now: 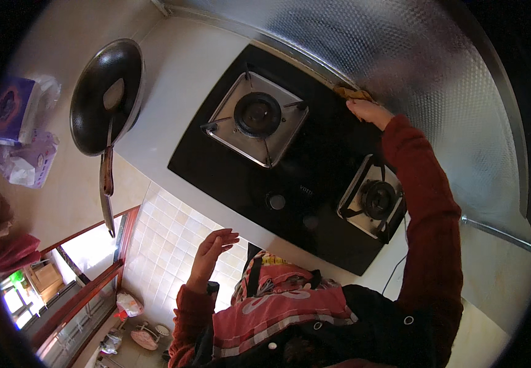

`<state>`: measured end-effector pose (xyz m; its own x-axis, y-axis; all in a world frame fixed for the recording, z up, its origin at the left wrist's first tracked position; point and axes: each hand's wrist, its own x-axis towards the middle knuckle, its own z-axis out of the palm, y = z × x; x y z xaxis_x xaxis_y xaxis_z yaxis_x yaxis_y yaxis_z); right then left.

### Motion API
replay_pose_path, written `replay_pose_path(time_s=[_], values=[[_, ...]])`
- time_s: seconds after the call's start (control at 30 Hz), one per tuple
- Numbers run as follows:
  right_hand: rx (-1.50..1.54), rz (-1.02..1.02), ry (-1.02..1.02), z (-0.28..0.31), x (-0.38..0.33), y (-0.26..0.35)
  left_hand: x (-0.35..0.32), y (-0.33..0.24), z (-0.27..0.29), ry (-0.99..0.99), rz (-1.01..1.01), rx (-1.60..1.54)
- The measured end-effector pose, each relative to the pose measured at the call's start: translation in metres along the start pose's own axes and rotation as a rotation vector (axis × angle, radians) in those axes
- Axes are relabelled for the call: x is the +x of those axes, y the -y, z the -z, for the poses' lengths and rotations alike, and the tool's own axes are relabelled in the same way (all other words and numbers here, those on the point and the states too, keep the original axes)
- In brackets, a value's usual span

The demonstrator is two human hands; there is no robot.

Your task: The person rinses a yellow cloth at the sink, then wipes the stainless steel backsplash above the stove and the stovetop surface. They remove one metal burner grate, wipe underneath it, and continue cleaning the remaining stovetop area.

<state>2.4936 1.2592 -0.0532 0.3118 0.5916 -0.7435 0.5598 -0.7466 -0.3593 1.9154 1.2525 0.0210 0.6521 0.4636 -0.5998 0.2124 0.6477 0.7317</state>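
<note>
At the far right corner of the black glass gas hob (216, 158), my right hand (368, 113) grips a brownish-yellow cloth (354, 94) and presses it down near the back edge. That arm reaches over the right side of the hob, past the smaller burner (377, 199). The larger burner (257, 115), set in a square metal tray, lies to the left of the cloth. My left hand (211, 250) hangs in the air before the counter's front edge, fingers loosely bent and apart, with nothing in it.
A wok (93, 80) with a spatula (113, 98) in it sits on the left counter, its handle pointing toward me. Purple tissue packs (17, 113) lie farther left. Silvery foil sheeting (449, 80) stands behind the hob. A thin cable (394, 273) hangs at the right front.
</note>
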Motion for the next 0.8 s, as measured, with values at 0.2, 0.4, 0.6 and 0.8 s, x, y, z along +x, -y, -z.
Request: replay_pose_path(time_s=[0.2,0.4,0.6,0.8], values=[[0.123,-0.180,0.042,0.000,-0.074,-0.059,0.004,-0.017,0.012,-0.018,-0.042,0.064],[0.925,-0.098,0.031,0.015,-0.144,-0.121,0.011,-0.024,-0.016,0.048,-0.034,0.076],[1.179,-0.117,-0.003,0.016,-0.151,-0.129,0.003,-0.023,-0.058,0.065,-0.060,0.105],[1.342,-0.215,-0.087,0.018,-0.141,-0.121,-0.006,-0.011,-0.082,0.025,-0.072,0.114]])
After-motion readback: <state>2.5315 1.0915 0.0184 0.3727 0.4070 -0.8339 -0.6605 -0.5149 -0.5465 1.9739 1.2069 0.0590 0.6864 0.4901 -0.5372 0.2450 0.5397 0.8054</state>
